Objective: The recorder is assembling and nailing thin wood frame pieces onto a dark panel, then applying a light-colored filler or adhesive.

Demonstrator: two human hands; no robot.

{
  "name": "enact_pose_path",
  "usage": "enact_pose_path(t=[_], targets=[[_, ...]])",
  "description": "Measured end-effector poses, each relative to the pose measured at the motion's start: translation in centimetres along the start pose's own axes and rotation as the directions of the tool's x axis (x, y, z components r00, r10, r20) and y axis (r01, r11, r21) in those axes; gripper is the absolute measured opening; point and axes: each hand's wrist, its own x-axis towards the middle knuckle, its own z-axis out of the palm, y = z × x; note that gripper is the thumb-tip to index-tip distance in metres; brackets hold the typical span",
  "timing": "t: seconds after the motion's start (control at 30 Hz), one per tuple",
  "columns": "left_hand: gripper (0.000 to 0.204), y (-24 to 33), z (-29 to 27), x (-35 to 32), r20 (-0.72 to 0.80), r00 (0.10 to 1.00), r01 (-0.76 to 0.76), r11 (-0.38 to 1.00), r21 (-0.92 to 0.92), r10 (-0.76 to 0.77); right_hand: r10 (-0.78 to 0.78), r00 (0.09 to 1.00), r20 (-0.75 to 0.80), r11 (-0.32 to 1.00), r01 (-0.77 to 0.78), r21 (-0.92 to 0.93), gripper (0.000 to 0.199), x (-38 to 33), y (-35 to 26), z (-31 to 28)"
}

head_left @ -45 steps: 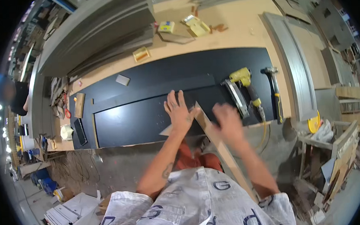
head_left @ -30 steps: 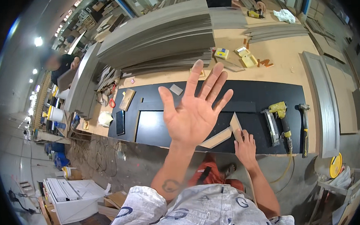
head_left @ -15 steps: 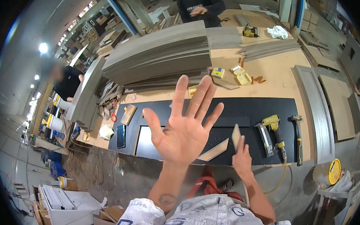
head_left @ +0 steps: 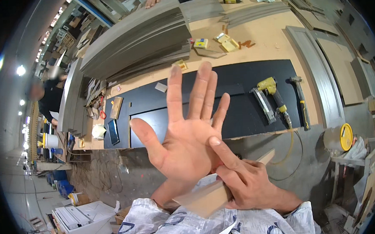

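Observation:
My left hand [head_left: 189, 149] is raised with its palm toward me and its fingers spread. It holds nothing. Just below and to its right, my right hand [head_left: 247, 180] is closed around a light wooden strip [head_left: 203, 199]. One finger of that hand stretches up and touches the left palm near its little-finger side. A pale wood end [head_left: 267, 156] also shows past the right hand; I cannot tell whether it belongs to the same strip. Beyond both hands lies a black panel [head_left: 245, 79] with a recessed section, partly covered by my left hand.
A yellow nail gun [head_left: 269, 95] with a hose and a hammer [head_left: 300, 101] lie on the panel's right. At its left are a phone [head_left: 113, 132] and a wood block [head_left: 116, 107]. Grey boards [head_left: 135, 43] are stacked behind; people stand at the far side and left.
My right hand has come up and left, bringing wood with it, and its finger now touches my left palm. The angled wood piece at the panel's front edge no longer lies there. My view has shifted.

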Motion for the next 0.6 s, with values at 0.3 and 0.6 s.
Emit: enact_pose_path(t=[0.3, 0.6], targets=[[0.091, -0.8, 0.0, -1.8, -0.053, 0.992, -0.107, 0.988, 0.114, 0.114, -0.027, 0.976, 0.217, 0.98, 0.068, -0.187, 0.032, -1.7, -1.6, -0.1], [0.096, 0.1, -4.6, -4.4, 0.133, 0.991, -0.04, 0.939, 0.34, -0.006, 0.023, 1.0, -0.013, 0.999, -0.023, 0.034, 0.025, -1.8, -1.4, 3.9]])
